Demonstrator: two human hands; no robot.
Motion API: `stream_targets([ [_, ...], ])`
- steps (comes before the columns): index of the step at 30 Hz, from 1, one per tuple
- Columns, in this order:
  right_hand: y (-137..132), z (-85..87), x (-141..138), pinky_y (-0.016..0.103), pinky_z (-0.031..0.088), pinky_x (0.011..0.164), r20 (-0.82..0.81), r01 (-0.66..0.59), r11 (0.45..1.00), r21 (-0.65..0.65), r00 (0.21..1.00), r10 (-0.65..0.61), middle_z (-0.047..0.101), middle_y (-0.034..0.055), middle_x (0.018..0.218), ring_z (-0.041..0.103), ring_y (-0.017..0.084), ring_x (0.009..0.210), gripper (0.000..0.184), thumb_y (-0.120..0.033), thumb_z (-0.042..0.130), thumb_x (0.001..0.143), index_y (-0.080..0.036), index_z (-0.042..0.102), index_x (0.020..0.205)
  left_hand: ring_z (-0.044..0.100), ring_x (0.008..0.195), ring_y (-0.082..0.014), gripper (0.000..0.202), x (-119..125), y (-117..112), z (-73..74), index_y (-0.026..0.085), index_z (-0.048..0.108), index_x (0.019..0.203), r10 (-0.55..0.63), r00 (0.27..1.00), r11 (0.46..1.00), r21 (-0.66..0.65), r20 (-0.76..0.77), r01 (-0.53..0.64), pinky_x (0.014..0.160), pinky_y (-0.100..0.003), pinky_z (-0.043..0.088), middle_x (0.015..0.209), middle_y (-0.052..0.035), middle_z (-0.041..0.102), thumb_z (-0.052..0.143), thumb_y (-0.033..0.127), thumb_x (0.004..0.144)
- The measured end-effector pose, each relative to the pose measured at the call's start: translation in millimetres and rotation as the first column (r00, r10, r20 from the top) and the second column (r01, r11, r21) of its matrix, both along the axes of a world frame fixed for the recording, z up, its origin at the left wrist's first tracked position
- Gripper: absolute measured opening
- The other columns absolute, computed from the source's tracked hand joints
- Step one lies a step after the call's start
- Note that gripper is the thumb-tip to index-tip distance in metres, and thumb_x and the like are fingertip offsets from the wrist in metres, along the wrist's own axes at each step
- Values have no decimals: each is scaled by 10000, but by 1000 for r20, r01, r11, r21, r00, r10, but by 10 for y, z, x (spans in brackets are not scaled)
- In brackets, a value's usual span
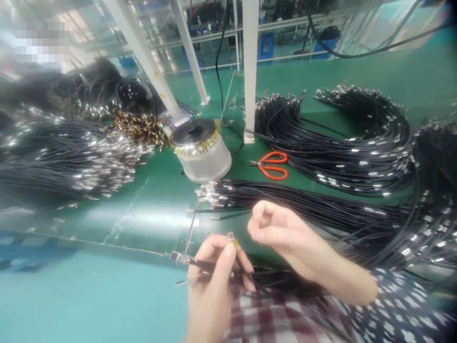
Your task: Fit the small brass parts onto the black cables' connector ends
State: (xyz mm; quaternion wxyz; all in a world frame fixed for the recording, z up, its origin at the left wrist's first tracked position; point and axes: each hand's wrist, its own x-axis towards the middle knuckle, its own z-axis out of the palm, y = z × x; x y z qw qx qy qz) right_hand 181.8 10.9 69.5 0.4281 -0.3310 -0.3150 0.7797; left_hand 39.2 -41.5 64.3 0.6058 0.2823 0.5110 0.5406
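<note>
My left hand [216, 281] is closed around several black cables [203, 265] with metal connectors on their ends. One connector [230, 236] sticks up between the thumb and fingers, with a bit of yellow tape [235, 243] just below it. Another metal connector [175, 256] points out to the left of the hand. To the right, apart from the cables, my right hand [273, 224] hovers with its fingers curled and pinched together. Whatever may be between those fingertips is hidden.
A white drum-shaped stand [205, 159] carries a black disc [193, 131] edged with yellow strips. Orange-handled scissors [274, 166] lie on the green table [143, 214]. Bundles of black cables [321, 152] spread right, with more piles [53, 157] left. A white post [250, 71] rises behind.
</note>
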Motion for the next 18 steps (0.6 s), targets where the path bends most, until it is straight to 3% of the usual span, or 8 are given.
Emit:
stream_targets([
  [6, -59, 16, -57, 273, 433, 691, 172, 27, 981, 193, 983, -61, 606, -3, 784, 544, 127, 725, 265, -277, 758, 767, -194, 509, 811, 581, 423, -117, 179, -8, 12, 11, 186, 612, 724, -8, 999, 1000, 14, -39, 8, 422, -209, 459, 583, 13, 663, 656, 310, 846],
  [13, -81, 81, -135, 280, 457, 604, 220, 12, 980, 197, 974, -56, 604, -31, 721, 562, 100, 562, 257, -75, 676, 752, -204, 456, 778, 582, 434, -110, 131, -13, -32, -23, 193, 652, 763, 4, 999, 1000, 21, -33, -3, 433, -196, 463, 581, 16, 667, 687, 301, 829],
  [18, -85, 65, -139, 268, 447, 580, 174, 3, 980, 200, 984, -39, 595, -43, 715, 550, 94, 553, 274, -80, 651, 777, -216, 413, 773, 590, 448, -107, 120, -50, -32, -19, 189, 670, 824, -23, 1000, 1000, -1, -12, 23, 435, -187, 454, 610, 8, 680, 721, 294, 796],
])
